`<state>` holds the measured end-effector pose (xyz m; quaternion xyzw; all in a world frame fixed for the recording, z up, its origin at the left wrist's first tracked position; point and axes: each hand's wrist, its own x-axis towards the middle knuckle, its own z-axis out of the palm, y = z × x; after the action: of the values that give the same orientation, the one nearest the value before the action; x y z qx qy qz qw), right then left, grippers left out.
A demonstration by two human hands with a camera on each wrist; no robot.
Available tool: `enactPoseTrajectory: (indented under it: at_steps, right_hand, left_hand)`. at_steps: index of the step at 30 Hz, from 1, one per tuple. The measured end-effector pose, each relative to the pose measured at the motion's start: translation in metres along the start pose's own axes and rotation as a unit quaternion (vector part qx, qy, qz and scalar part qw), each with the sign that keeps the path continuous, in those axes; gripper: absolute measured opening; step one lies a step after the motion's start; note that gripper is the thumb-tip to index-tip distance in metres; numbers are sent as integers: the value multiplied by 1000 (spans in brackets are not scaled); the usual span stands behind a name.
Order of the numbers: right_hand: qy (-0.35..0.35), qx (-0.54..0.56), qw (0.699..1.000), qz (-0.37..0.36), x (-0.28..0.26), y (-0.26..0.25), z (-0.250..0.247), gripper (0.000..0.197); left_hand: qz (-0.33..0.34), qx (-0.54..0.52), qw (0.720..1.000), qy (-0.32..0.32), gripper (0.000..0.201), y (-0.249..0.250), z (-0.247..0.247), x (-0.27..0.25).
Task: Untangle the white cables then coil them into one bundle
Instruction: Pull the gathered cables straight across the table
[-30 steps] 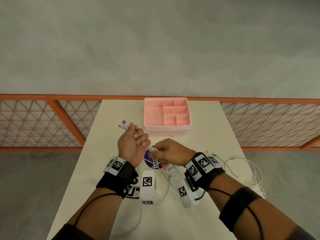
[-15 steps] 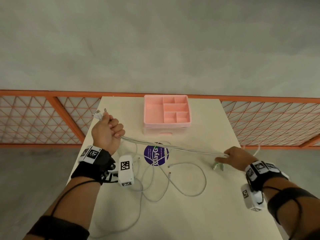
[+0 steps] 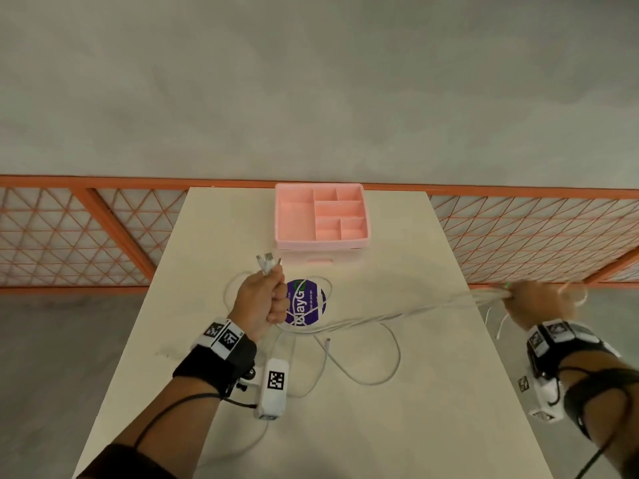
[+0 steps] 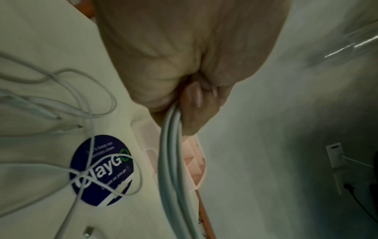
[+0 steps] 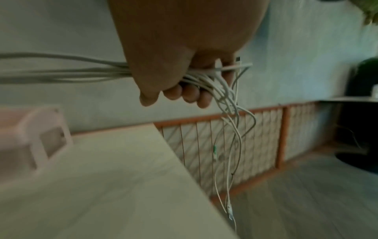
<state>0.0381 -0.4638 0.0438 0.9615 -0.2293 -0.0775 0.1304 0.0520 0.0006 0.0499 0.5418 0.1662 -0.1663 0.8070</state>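
Several white cables (image 3: 397, 314) stretch in a bunch across the cream table (image 3: 380, 426) between my two hands. My left hand (image 3: 264, 300) grips one end in a fist, with the plugs (image 3: 268, 261) sticking up out of it; the cables (image 4: 174, 161) run down from the fist (image 4: 184, 90). My right hand (image 3: 539, 299), past the table's right edge, grips the other part of the bunch (image 5: 81, 71), and loose cable ends (image 5: 231, 145) dangle below its fingers (image 5: 184, 93). More slack cable (image 3: 373, 368) lies looped on the table.
A pink compartment tray (image 3: 321, 216) stands at the far middle of the table. A round purple sticker (image 3: 306, 305) lies under the cable loops. An orange lattice fence (image 3: 518, 236) runs behind the table, and grey floor lies to both sides.
My hands have drawn apart: the right hand slid along the bunch to beyond the table's right edge, and the left hand came back toward the middle. The cables now hang stretched between them.
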Motion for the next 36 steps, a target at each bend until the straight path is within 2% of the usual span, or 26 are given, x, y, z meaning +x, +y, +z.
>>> enactPoseTrajectory:
  at_steps: [2,6,8,10,12,15,17,21,23,24,26,29,32,34,36]
  right_hand:
    - [-75,12,997,34,-5,-2,45,42]
    - [-138,86,986,41,-38,-20,88,33]
    - [-197,61,978,16,-43,-28,98,40]
    - [-268,18,962,-44,-36,-33,107,51]
    - [-306,-6,946,-108,-36,-48,88,68]
    - [-314,73,928,-188,-47,-93,24,88]
    - [-305,200,899,-243,-58,-132,-16,82]
    - [-230,464,787,-335,-98,-212,-82,58]
    - [-226,521,738,-365,-118,-244,-100,56]
    - [-224,526,728,-379,-125,-257,-104,56]
    - [-214,523,722,-399,-135,-277,-102,47]
    - [-171,520,739,-392,-135,-292,-94,21]
    - [-157,530,753,-357,-133,-296,-77,18]
    - [-183,535,753,-336,-136,-295,-61,19]
    - [-234,556,734,-312,-143,-295,-46,20]
  left_hand:
    - [-6,-10,1000,12,33,-3,-3,-2]
    - [-3,-1,1000,21,33,-4,-5,-4]
    - [1,6,1000,22,33,-3,-6,-5]
    - [6,20,1000,17,33,-2,-8,-6]
    - [13,37,999,7,32,-2,-11,-6]
    - [24,54,998,-9,31,-4,-13,-5]
    - [22,62,998,-24,30,-7,-13,-5]
    - [30,109,992,-47,29,-12,-6,-7]
    - [37,142,988,-57,28,-13,-1,-10]
    - [37,159,985,-60,28,-13,1,-12]
    - [34,198,977,-68,30,-15,2,-14]
    - [39,222,971,-78,30,-24,-4,-16]
    - [38,164,984,-54,27,-39,-15,-15]
    - [25,167,985,-45,30,-53,-19,-15]
    - [-3,207,976,-67,35,-67,-20,-17]
